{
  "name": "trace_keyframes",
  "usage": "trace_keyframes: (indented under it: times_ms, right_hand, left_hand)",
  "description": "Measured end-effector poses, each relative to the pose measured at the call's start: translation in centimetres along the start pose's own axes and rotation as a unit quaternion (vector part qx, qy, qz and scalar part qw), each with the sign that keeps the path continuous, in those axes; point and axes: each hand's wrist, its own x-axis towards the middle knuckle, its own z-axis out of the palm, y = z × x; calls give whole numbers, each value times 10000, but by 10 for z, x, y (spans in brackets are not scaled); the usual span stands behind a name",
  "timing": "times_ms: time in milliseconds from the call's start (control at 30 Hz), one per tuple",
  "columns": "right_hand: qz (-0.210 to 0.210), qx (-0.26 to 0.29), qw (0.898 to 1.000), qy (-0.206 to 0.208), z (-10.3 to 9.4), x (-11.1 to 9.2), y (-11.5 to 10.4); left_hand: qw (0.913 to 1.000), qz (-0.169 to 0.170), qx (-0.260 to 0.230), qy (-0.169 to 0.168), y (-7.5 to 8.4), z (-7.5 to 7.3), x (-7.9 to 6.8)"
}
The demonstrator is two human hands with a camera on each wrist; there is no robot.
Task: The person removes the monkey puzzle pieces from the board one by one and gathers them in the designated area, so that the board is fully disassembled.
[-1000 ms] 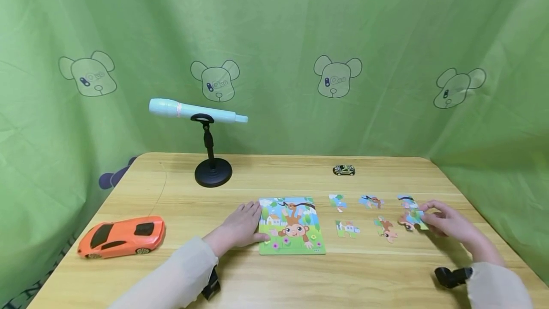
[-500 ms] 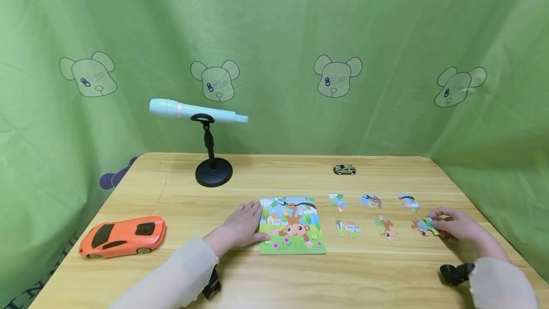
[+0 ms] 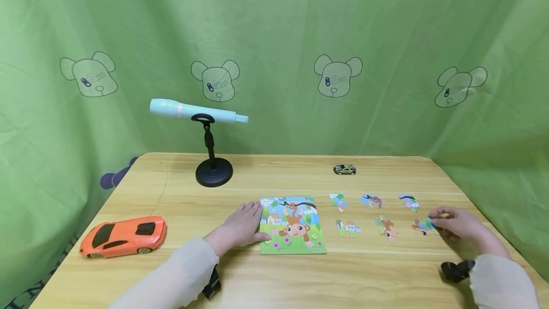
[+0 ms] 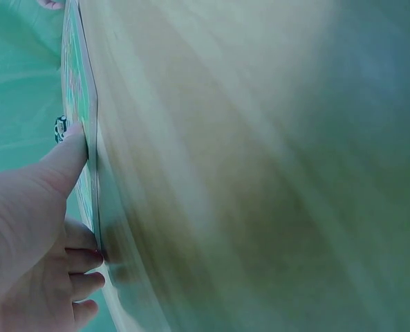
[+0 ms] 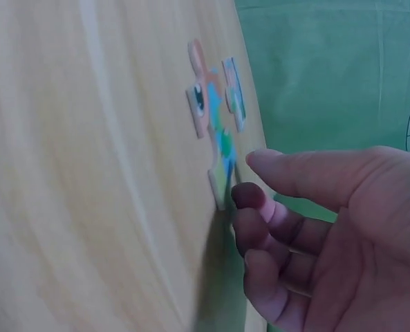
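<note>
My left hand [image 3: 242,225] lies with its fingers along the left edge of a square monkey puzzle board [image 3: 296,247]. In the left wrist view, the thumb [image 4: 68,155] rests on the board's face. At the right end of the loose pieces, my right hand [image 3: 456,225] is beside a puzzle piece [image 3: 422,226] with a monkey's eye and blue-green parts. The right wrist view has this piece [image 5: 218,131] lying on the table, its edge right by the fingertips; thumb and forefinger stand apart. Other puzzle pieces [image 3: 387,229] lie in two rows between board and right hand.
An orange toy car [image 3: 124,236] stands at the left of the wooden table [image 3: 343,280]. Behind are a blue microphone [image 3: 197,111] on a black stand [image 3: 213,171] and a small toy car [image 3: 345,169]. Green curtain [image 3: 274,23] surrounds the table.
My right hand has moved right with the eye piece, away from the upper right piece. It has lowered the piece onto the table and let go. My left hand has stayed still.
</note>
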Motion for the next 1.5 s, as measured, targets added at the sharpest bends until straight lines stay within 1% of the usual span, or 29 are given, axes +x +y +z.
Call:
trace_keyframes:
  times_ms: [33, 133, 300, 433, 567, 700, 767, 867, 967, 1100, 1200, 1333, 1433, 1500]
  right_hand:
    - [4, 5, 10000, 27, 0, 0, -2]
    - [-159, 24, 9998, 77, 1, -1, -13]
    - [-465, 16, 9986, 268, 13, -1, -44]
    - [-939, -1, 9950, 336, 23, 0, -73]
    - [-1390, 23, 9899, 280, 33, 3, -101]
    - [-1693, 9, 9853, 227, 45, 6, -124]
    - [-1845, 54, 9827, 140, 54, 8, -137]
    - [-2061, 155, 9784, -94, 68, 11, -155]
    - [-2345, 198, 9714, -325, 83, 13, -174]
    - [-2784, -62, 9592, -492, 106, 14, -201]
    - [-2986, -229, 9518, -660, 125, 15, -219]
    - [-3062, -221, 9455, -1089, 151, 18, -233]
    - [-3093, -298, 9404, -1383, 169, 21, -239]
    - [-3170, -366, 9349, -1551, 180, 22, -242]
  left_hand:
    - [10000, -1, -6, 6, 0, 0, 0]
    - [10000, 0, -26, 9, 0, 0, 0]
    - [10000, 14, -91, 11, -1, 0, -1]
    - [10000, 19, -72, 44, -1, 0, -2]
    - [10000, -21, 7, 91, 1, 1, -3]
    - [9999, -25, 47, 153, 2, 0, -4]
    - [9998, -16, 40, 170, 2, -1, -5]
    - [9999, 4, 4, 172, 1, -1, -5]
    - [9999, 26, -19, 168, 1, 0, -5]
    - [9999, 41, -44, 156, 1, 0, -4]
    - [9998, 57, -92, 171, 1, 0, -5]
    - [9995, 107, -157, 237, -1, 2, -5]
    - [9992, 156, -198, 296, -2, 4, -5]
    - [9990, 184, -235, 325, -3, 4, -5]
